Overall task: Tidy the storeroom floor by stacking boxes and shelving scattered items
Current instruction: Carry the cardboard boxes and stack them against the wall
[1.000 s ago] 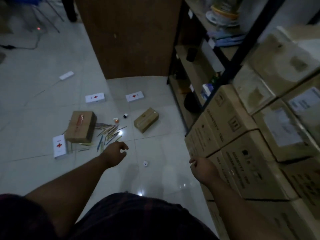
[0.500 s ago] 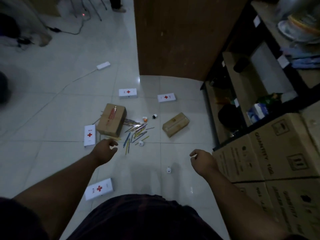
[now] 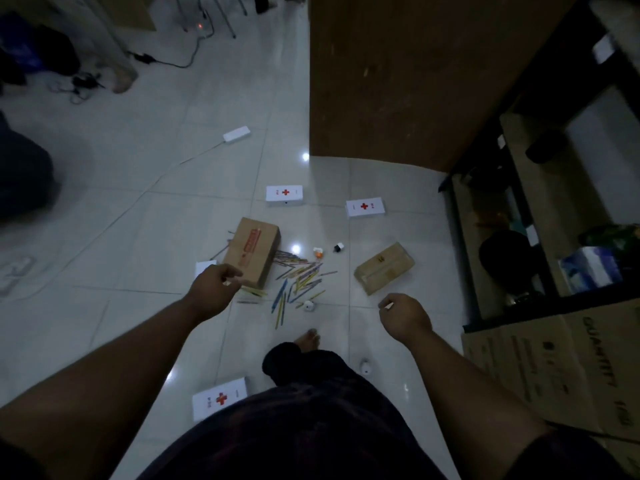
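Two brown cardboard boxes lie on the tiled floor ahead of the person, and the coming pick-up seems to turn on them. The larger box (image 3: 252,250), with red print along its top, lies left of centre with its long axis running near to far, tipped slightly to the right at the far end. The left hand (image 3: 216,292) hangs directly over its near left corner, fingers loosely curled and holding nothing; whether it touches the cardboard cannot be told. The smaller box (image 3: 383,268) lies to the right, its long axis slanting from near-left to far-right, just beyond the right hand (image 3: 403,317), which is loosely closed. A pale sliver shows at its fingertips, but I cannot tell if it holds something.

Judging by this, the left hand is the nearer one for the larger box and the right hand for the smaller.

Between the boxes a scatter of coloured sticks (image 3: 298,280) fans across the floor, with a few small round items among them. Four white first-aid packs with red crosses are visible: two far (image 3: 284,194) (image 3: 365,207), one near (image 3: 220,398) beside the person's leg, and one mostly hidden behind the left hand. A bare foot (image 3: 308,339) is planted near the sticks. A dark shelf unit (image 3: 465,258) stands on the right, with stacked cartons (image 3: 554,368) nearer along the same side.
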### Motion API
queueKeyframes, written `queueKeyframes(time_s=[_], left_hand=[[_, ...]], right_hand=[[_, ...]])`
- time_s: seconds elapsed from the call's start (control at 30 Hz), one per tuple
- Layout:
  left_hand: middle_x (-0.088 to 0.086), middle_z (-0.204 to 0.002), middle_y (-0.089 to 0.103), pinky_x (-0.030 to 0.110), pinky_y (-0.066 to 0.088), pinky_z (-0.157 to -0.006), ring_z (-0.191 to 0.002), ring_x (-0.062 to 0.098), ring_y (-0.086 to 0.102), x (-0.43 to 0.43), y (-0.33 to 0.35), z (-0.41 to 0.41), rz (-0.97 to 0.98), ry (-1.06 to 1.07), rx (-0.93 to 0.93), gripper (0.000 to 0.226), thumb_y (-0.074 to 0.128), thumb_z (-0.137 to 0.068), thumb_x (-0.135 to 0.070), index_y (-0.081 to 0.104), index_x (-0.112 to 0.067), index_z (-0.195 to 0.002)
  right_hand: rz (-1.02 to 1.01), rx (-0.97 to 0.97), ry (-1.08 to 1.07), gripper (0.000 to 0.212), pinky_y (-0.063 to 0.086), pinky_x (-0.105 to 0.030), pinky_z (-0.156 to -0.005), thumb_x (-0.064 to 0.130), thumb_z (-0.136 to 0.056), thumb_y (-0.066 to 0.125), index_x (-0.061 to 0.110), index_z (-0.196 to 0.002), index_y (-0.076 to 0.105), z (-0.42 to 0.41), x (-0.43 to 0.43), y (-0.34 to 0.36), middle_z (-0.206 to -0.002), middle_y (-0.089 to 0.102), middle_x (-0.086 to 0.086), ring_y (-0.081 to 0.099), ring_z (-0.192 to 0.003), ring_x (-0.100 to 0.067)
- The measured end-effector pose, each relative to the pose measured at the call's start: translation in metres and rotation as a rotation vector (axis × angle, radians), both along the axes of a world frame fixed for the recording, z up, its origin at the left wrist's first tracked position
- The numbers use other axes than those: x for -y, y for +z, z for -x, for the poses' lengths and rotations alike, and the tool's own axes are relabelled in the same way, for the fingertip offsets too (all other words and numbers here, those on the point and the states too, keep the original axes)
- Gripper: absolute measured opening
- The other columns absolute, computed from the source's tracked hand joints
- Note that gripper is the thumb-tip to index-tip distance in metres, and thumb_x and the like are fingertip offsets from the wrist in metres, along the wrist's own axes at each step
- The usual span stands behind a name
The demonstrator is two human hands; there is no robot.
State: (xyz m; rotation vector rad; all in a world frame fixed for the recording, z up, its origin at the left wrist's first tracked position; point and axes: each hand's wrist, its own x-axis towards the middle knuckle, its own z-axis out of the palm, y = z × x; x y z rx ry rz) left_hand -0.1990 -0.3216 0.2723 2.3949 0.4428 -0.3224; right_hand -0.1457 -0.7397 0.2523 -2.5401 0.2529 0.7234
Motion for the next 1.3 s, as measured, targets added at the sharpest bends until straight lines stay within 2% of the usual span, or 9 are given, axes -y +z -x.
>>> queueKeyframes(time_s=[0.2,0.37,0.47,0.63,0.83,0.93,1.07,1.2,1.3], left_hand=[[0.002,-0.112,0.067,0.030,0.042,-0.082,-0.099,0.019,0.060,-0.056,0.012,-0.078,-0.059,0.064,-0.083,0.019,0.070,-0.092,-0.023,0.072,-0.020,-0.110],[0.001,-0.113,0.061,0.019,0.049,-0.068,-0.104,0.018,0.058,-0.091,0.037,-0.143,-0.041,0.068,-0.045,0.021,0.069,-0.094,-0.023,0.070,-0.020,-0.115],[-0.001,-0.113,0.062,0.029,0.045,-0.088,-0.104,0.016,0.059,-0.113,0.037,-0.165,-0.036,0.066,-0.031,0.021,0.070,-0.093,-0.024,0.070,-0.022,-0.115],[-0.002,-0.112,0.062,0.028,0.044,-0.090,-0.103,0.016,0.059,-0.150,0.009,-0.181,-0.021,0.094,-0.126,0.019,0.071,-0.092,-0.024,0.070,-0.025,-0.111],[0.001,-0.114,0.066,0.026,0.044,-0.080,-0.097,0.015,0.061,-0.195,-0.091,-0.206,0.004,0.086,-0.292,0.014,0.070,-0.093,-0.023,0.070,-0.025,-0.107],[0.001,-0.109,0.067,0.013,0.045,-0.069,-0.086,0.013,0.064,-0.213,-0.159,-0.229,0.044,0.064,-0.372,0.018,0.068,-0.095,-0.020,0.071,-0.015,-0.112],[0.000,-0.113,0.067,0.037,0.054,-0.095,-0.102,0.022,0.066,-0.234,-0.266,-0.261,0.078,0.055,-0.464,0.023,0.069,-0.094,-0.027,0.071,-0.019,-0.115],[0.008,-0.123,0.064,0.041,0.058,-0.088,-0.097,0.027,0.067,-0.247,-0.382,-0.295,0.109,0.089,-0.505,0.038,0.070,-0.092,-0.031,0.061,-0.016,-0.126],[0.017,-0.138,0.054,0.040,0.057,-0.091,-0.112,0.032,0.064,-0.256,-0.464,-0.309,0.131,0.206,-0.539,0.070,0.076,-0.088,-0.033,0.044,-0.008,-0.145]], right_hand=[[-0.230,-0.035,-0.122,0.009,0.060,-0.039,-0.087,0.029,-0.091,0.064,0.034,-0.083,0.066,-0.101,-0.067,-0.028,-0.110,0.073,-0.002,0.069,-0.101,-0.026],[-0.234,-0.115,-0.036,0.006,0.062,-0.042,-0.078,0.035,-0.083,0.067,0.031,-0.083,0.071,-0.173,-0.116,-0.046,-0.091,0.072,0.000,0.071,-0.087,-0.026],[-0.195,-0.141,0.013,0.005,0.060,-0.036,-0.073,0.033,-0.089,0.067,0.030,-0.090,0.070,-0.200,-0.146,-0.042,-0.094,0.070,0.000,0.069,-0.083,-0.024],[-0.212,-0.192,0.043,0.003,0.057,-0.035,-0.077,0.033,-0.094,0.064,0.032,-0.095,0.067,-0.215,-0.200,-0.055,-0.096,0.069,0.000,0.067,-0.086,-0.023],[-0.236,-0.249,-0.106,0.016,0.044,-0.028,-0.079,0.038,-0.094,0.065,0.029,-0.107,0.063,-0.209,-0.257,-0.133,-0.099,0.065,0.001,0.062,-0.094,-0.023],[-0.265,-0.277,-0.217,0.022,0.048,-0.029,-0.081,0.038,-0.092,0.067,0.026,-0.110,0.066,-0.210,-0.289,-0.190,-0.100,0.069,-0.002,0.064,-0.093,-0.024],[-0.331,-0.339,-0.351,0.020,0.049,-0.030,-0.075,0.032,-0.093,0.070,0.023,-0.111,0.065,-0.217,-0.340,-0.273,-0.092,0.065,0.002,0.064,-0.086,-0.022],[-0.403,-0.403,-0.459,0.028,0.054,-0.037,-0.076,0.037,-0.089,0.073,0.026,-0.113,0.063,-0.230,-0.386,-0.380,-0.096,0.067,-0.001,0.066,-0.083,-0.023],[-0.485,-0.469,-0.516,0.061,0.053,-0.047,-0.074,0.045,-0.084,0.076,0.023,-0.136,0.053,-0.240,-0.415,-0.458,-0.099,0.069,-0.005,0.065,-0.080,-0.026]])
